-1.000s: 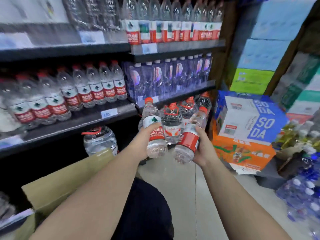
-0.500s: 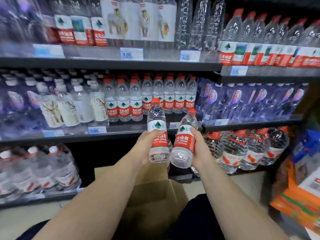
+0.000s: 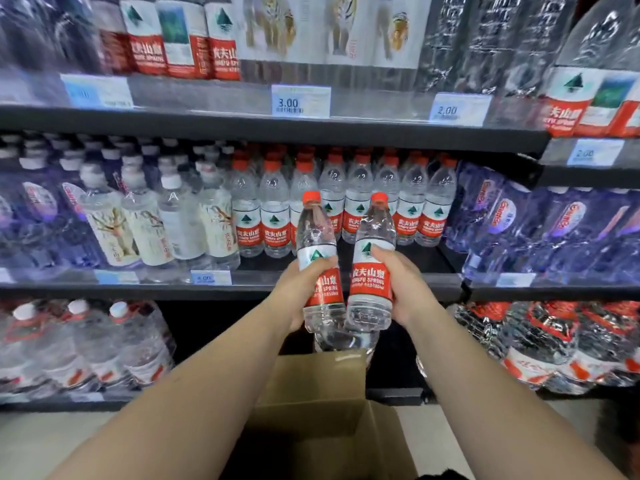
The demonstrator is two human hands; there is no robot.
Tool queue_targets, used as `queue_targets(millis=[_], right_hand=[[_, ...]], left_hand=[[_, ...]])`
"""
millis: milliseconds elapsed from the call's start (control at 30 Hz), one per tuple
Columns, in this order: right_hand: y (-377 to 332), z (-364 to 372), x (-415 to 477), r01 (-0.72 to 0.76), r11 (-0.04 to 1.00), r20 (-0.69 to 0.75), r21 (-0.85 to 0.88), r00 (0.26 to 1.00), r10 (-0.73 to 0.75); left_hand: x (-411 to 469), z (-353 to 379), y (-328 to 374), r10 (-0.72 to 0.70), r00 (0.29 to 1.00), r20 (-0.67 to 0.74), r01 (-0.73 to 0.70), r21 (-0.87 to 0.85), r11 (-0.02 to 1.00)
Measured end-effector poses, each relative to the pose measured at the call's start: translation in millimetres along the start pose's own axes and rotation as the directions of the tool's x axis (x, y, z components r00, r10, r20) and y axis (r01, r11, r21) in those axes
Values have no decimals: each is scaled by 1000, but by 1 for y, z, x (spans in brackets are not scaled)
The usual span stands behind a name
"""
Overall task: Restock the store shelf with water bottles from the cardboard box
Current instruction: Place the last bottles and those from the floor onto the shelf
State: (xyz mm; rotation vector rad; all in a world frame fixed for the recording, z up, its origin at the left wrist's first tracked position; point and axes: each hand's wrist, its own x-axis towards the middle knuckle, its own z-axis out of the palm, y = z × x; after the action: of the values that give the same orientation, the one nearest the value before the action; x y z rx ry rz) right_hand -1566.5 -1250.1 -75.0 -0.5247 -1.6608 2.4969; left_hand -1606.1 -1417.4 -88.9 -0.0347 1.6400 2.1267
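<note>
My left hand (image 3: pixel 300 295) grips a clear water bottle (image 3: pixel 317 233) with a red cap and red label. My right hand (image 3: pixel 403 289) grips a second, matching bottle (image 3: pixel 373 251). Both are held upright side by side, touching, in front of the middle shelf (image 3: pixel 381 284). Behind them a row of the same red-capped bottles (image 3: pixel 349 206) stands at the shelf's back, with bare shelf in front of that row. The open cardboard box (image 3: pixel 325 424) sits below my arms; its inside is dark and hidden.
White-labelled bottles (image 3: pixel 162 223) stand left of the red-capped row, blue-tinted bottles (image 3: pixel 540 223) to the right. Large jugs (image 3: pixel 86 344) and wrapped packs (image 3: pixel 554 344) fill the bottom shelf. The top shelf (image 3: pixel 242 124) carries price tags and more bottles close overhead.
My view swung left from the aisle end to face the shelves squarely. Both hands carried their bottles up and closer to the middle shelf, now more upright and side by side.
</note>
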Motion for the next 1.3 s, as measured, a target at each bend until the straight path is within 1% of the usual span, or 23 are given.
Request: queue_targets(millis=[100,200,300,367,433,500,567,667,733,800,867,900,933,967,1000,1100,1200,1300], right_hand=[[-20,1,36,60,996,95,-62,994,-54],[-37,-1,70,99,989,159,-111,984,-81],[-46,-4,100,172,981,198,-89,968,-152],[-46,-7,113,214,972,239,-94,953,-187],[-40,-10,121,221,967,261,-129,948,-181],[-31,-14,126,201,959,264,-200,954,-145],[-23,-17,130,197,941,268,-275,956,-122],[-19,-19,136,193,917,287,-348,954,-92],[-13,-12,135,202,870,252,-449,963,-94],[-2,-1,131,223,814,134,-537,975,-179],[5,7,126,260,790,6,-556,951,-309],[7,7,126,274,766,-22,-581,936,-352],[6,6,127,273,744,-23,-610,932,-361],[4,5,129,280,730,-6,-624,932,-362],[2,3,132,279,727,10,-627,937,-350],[-2,4,143,267,721,23,-639,944,-329],[-1,10,158,250,688,-22,-682,933,-360],[2,10,168,243,684,-69,-687,916,-394]], left_hand=[[33,3,25,43,999,20,-44,60,997],[61,7,47,44,999,31,-48,122,991],[86,11,61,94,995,43,-100,160,982],[100,12,61,149,988,44,-155,231,960],[109,11,54,211,976,45,-214,301,929],[114,9,43,260,964,47,-261,319,911],[119,5,32,274,960,54,-277,317,907],[126,-4,25,262,960,97,-279,374,885],[123,-6,23,287,948,135,-316,483,817],[119,-6,19,368,920,134,-373,586,719],[118,-10,9,482,871,97,-419,659,625],[117,-12,5,535,843,57,-413,705,577],[116,-14,0,578,816,1,-382,752,538],[116,-17,-4,598,800,-53,-343,777,528],[115,-18,-6,604,792,-87,-329,773,543],[117,-17,-8,586,802,-118,-337,720,606],[124,-10,-7,583,800,-142,-311,732,606],[131,-3,-6,585,790,-184,-285,735,615]])
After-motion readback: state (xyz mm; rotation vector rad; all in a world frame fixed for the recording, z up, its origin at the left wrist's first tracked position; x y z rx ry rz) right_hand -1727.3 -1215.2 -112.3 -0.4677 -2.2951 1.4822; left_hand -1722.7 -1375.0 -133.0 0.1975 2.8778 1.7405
